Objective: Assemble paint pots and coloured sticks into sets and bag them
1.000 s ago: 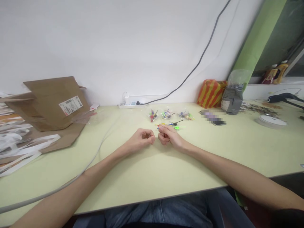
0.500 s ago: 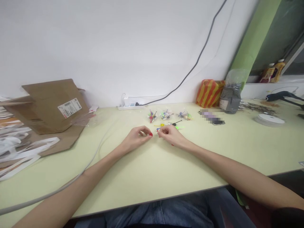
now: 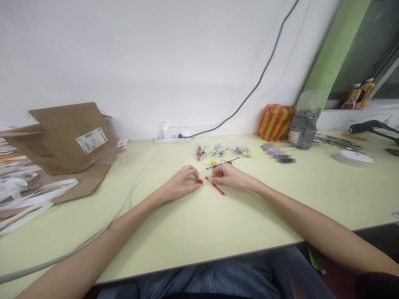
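My left hand (image 3: 182, 182) rests on the pale green table (image 3: 199, 224) with its fingers curled, pinching a small red round piece (image 3: 199, 181). My right hand (image 3: 227, 176) lies just to its right, fingers closed on the upper end of a thin red stick (image 3: 216, 188) that slants down onto the table. Behind the hands lie loose coloured plastic sticks: a blue one (image 3: 215, 166), a yellow one (image 3: 212, 163), a black one (image 3: 232, 160) and a green one (image 3: 237, 166). Three small clear bags of coloured pieces (image 3: 218, 150) sit further back.
A torn cardboard package (image 3: 68, 137) and white paper strips (image 3: 28, 199) fill the left side. A grey cable (image 3: 93, 238) crosses the table. A power strip (image 3: 171, 135) sits by the wall. At the right are a striped pouch (image 3: 276, 121), a grey bag (image 3: 304, 126), a phone (image 3: 279, 155) and a white tape roll (image 3: 353, 158).
The hands have moved slightly apart and lowered onto the table. A red round piece now shows at my left fingertips and a red stick at my right, where both fists were closed together before.
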Tool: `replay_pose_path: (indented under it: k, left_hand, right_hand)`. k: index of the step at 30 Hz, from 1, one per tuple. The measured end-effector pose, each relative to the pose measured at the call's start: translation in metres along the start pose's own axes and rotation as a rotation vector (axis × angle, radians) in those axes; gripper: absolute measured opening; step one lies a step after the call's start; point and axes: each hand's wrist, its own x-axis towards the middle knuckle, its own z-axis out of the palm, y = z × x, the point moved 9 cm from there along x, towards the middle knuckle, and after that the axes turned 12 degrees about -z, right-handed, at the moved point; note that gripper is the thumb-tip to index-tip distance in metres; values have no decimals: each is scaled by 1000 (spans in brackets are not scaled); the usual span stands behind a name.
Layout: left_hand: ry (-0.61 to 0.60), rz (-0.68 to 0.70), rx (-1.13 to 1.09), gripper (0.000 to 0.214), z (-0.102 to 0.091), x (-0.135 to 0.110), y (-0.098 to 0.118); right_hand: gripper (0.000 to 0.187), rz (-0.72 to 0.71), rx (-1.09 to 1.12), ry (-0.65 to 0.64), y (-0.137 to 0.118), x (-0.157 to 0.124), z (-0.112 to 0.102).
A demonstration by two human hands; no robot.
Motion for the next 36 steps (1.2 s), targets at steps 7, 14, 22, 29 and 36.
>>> replay_pose_path:
  k: [7, 14, 22, 29, 36]
  left_hand:
    - [-13, 29, 27, 19, 5, -2, 5]
    - [32, 81, 206, 17, 6, -5, 16]
    - [35, 102, 299, 18, 7, -4, 18]
    - [32, 128, 292, 18, 7, -5, 20]
    - [29, 125, 299, 17, 7, -5, 20]
  right_hand:
    - [15, 71, 2, -148, 5, -4, 11]
    - [13, 53, -328, 9, -6, 0, 2]
    - [28, 109, -452, -26, -3, -3, 1]
    - [39, 153, -456, -122, 0, -4, 5]
    - [31, 171, -442, -170, 11, -6, -4]
